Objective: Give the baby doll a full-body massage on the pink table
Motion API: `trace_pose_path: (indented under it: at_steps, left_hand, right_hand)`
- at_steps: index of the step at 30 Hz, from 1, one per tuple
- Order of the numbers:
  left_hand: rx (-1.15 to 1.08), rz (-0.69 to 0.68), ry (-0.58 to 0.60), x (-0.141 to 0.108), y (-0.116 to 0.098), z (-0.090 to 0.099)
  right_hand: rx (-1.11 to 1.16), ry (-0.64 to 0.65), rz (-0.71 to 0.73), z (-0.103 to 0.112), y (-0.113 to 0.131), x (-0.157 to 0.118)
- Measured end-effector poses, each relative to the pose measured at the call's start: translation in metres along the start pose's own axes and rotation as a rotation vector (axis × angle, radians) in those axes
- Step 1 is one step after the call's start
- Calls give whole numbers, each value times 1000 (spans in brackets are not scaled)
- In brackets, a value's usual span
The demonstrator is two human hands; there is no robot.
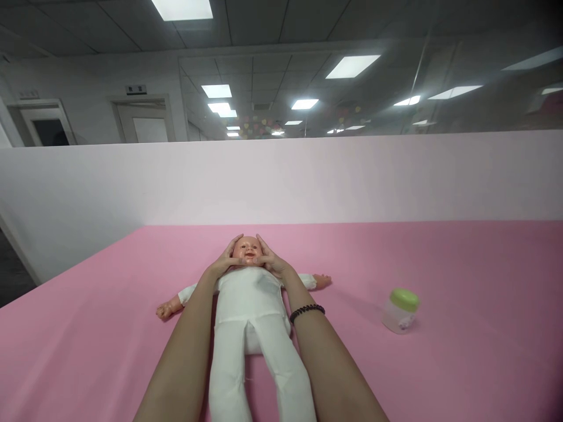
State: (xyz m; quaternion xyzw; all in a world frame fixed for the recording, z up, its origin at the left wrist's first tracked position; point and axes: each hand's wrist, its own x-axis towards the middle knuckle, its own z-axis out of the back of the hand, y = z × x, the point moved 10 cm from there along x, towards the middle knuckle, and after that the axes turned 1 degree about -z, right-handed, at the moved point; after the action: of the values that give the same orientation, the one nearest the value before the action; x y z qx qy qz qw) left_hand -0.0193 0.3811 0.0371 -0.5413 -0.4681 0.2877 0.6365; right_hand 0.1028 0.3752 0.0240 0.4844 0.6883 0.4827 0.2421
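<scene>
Fingers (264, 244) of left hand (225, 261) and right hand (277, 265) half-curled around doll's head (248, 246), forearms (187, 351) across sleeves (186, 292), green-lidded jar (401, 311) well apart.

Left hand (229, 258) and right hand (272, 259) cup the head of a white-clothed doll (250, 293), lying face up on a pink surface (461, 351). Green-lidded container (400, 310) stands well apart, right of the doll. Black coiled band (307, 310) noted on right wrist.

Single view, worn on the head, facing forward and slightly down.
Looking out over the forearms (182, 357) from close behind, along the doll (253, 299) and across the pink table (461, 281) to the white partition (281, 181), with lit ceiling (264, 32) above.
</scene>
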Motion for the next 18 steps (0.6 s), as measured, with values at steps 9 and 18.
trace_pose_path:
  at_steps: [9, 18]
  left_hand:
    - [65, -24, 3, 2, -1, -1]
    - [82, -15, 16, -1, -4, -3]
  right_hand:
    - [-31, 12, -32, 1, 0, -4]
    - [-10, 33, -13, 0, 0, 1]
